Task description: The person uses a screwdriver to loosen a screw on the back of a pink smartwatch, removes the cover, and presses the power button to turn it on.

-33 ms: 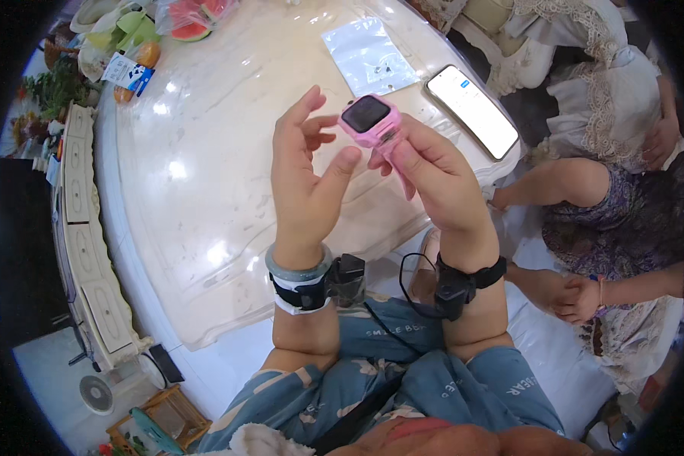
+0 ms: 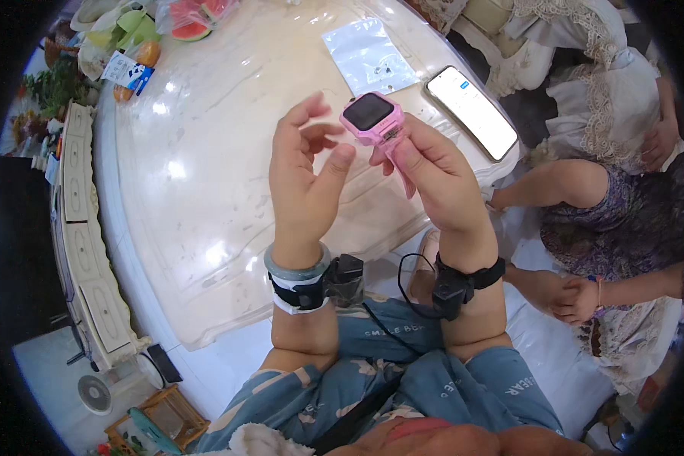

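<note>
A pink smartwatch (image 2: 369, 112) with a dark square screen is held up over the table, its screen facing up. My right hand (image 2: 442, 169) pinches its pink strap (image 2: 401, 173) between thumb and fingers, just below the case. To the left of the watch is my left hand (image 2: 307, 175), apart from it, with nothing in it. Its thumb is raised and its fingers are loosely curled and spread; the fingertips are slightly blurred.
On the pale table (image 2: 205, 190) lie a clear plastic bag (image 2: 368, 57) and a phone with a lit screen (image 2: 471, 112). Cut watermelon (image 2: 194, 19) and orange fruit (image 2: 148, 53) sit at the far left. A person (image 2: 585, 197) sits at the right, hands clasped.
My left fingers have shifted slightly and curled a little, and their tips are blurred. The watch has moved barely; my right hand keeps its pinch.
</note>
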Available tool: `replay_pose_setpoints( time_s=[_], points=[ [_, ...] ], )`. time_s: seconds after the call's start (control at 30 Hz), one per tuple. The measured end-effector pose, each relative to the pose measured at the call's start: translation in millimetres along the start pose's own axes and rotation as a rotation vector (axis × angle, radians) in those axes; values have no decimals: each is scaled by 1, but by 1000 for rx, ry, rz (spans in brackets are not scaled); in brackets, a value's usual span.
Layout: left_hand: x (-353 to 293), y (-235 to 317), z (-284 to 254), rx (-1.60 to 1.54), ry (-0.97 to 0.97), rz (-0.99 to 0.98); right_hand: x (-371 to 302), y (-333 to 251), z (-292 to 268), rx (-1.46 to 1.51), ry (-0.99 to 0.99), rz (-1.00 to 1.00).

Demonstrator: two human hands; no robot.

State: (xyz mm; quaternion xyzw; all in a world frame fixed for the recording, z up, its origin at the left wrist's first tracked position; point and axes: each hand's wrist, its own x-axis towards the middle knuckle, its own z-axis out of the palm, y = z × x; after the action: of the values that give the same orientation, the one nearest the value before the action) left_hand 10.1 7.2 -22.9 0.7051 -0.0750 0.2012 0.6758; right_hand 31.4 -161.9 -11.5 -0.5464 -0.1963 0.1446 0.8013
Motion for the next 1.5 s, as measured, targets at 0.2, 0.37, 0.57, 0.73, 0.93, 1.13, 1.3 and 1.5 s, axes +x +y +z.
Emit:
replay_pose_setpoints(
  time_s=[0.2, 0.37, 0.57, 0.73, 0.93, 1.13, 1.3, 1.5],
  points=[
    [0, 6, 2, -414, -61, -455, 12, 14, 15, -1135, 180, -565],
    [4, -1, -1, -822, 35, -584, 13, 28, 26, -1486, 204, -620],
    [3, -8, 0, -844, 28, -657, 13, 24, 28, -1600, 400, -712],
    [2, -14, 7, -972, 71, -614, 17, 29, 20, -1554, 437, -698],
    [5, -7, 6, -1143, 59, -510, 17, 22, 19, -1481, 505, -564],
    [2, 4, 9, -886, 58, -479, 15, 28, 24, -1493, 446, -615],
    [0, 11, 4, -795, 40, -477, 13, 23, 24, -1482, 400, -719],
    [0, 13, 2, -726, 25, -407, 11, 22, 25, -1424, 373, -731]
  ],
)
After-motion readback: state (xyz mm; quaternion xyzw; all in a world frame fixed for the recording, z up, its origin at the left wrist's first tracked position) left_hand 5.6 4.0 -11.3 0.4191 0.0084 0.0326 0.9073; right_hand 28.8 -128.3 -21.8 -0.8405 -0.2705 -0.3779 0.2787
